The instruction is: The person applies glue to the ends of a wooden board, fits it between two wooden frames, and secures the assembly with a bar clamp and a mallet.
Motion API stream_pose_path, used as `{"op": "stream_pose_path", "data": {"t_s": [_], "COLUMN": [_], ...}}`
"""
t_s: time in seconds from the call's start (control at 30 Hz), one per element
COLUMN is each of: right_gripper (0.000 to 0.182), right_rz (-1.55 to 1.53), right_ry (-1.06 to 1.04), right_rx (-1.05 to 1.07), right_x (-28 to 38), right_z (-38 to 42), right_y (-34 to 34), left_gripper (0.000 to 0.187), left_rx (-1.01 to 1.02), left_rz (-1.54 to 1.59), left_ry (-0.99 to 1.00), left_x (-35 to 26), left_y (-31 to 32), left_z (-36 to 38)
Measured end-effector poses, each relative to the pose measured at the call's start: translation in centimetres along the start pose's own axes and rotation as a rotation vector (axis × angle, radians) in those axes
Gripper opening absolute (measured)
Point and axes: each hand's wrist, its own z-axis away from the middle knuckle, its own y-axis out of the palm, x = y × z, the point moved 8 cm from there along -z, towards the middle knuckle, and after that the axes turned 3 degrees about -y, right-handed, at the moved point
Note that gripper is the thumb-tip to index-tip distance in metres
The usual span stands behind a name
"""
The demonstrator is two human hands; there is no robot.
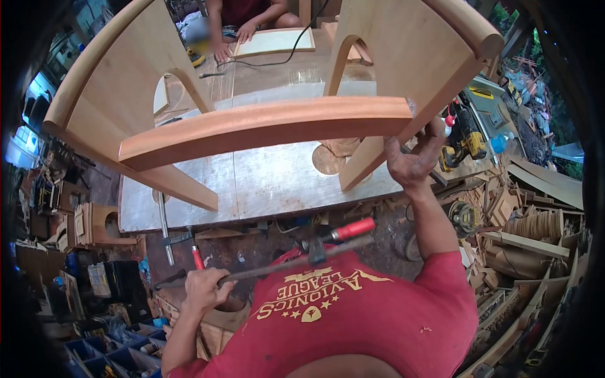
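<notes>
My left hand (205, 288) is closed around the bar of a bar clamp (271, 269), which lies slantwise in front of my red shirt, its red handle to the right. My right hand (414, 157) wraps the lower edge of the right wooden side panel (409, 50), with the thumb just below the end of a curved wooden rail (265, 126). This rail spans from the left wooden side panel (126, 82) to the right one. Both panels stand on legs with arched cutouts. The fingertips of my right hand are partly hidden behind the wood.
The frame stands on a metal-topped worktable (277, 183). A second bar clamp (179, 239) hangs at its near left edge. Yellow-black cordless drills (469, 135) lie at right. Across the table, another person's hands (246, 33) rest by a pale framed panel (277, 41). Wood scraps crowd the right side.
</notes>
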Motion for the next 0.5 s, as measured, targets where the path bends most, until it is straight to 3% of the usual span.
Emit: {"op": "stream_pose_path", "data": {"t_s": [0.27, 0.4, 0.5], "right_gripper": [0.071, 0.072, 0.072], "right_rz": [-0.054, -0.008, -0.109], "right_ry": [0.124, 0.134, 0.163], "right_rx": [0.034, 0.044, 0.01], "right_x": [-1.0, -0.7, -1.5], "right_z": [1.6, 1.3, 1.8], "right_y": [0.4, 0.5, 0.5], "left_gripper": [0.022, 0.02, 0.026], "left_rx": [-0.022, -0.109, -0.043], "left_rz": [-0.223, -0.152, 0.083], "left_ry": [-0.173, -0.349, -0.66], "left_x": [1.1, 1.8, 4.1], "left_y": [-0.8, 0.5, 3.6], "left_z": [-0.5, -1.4, -1.5]}}
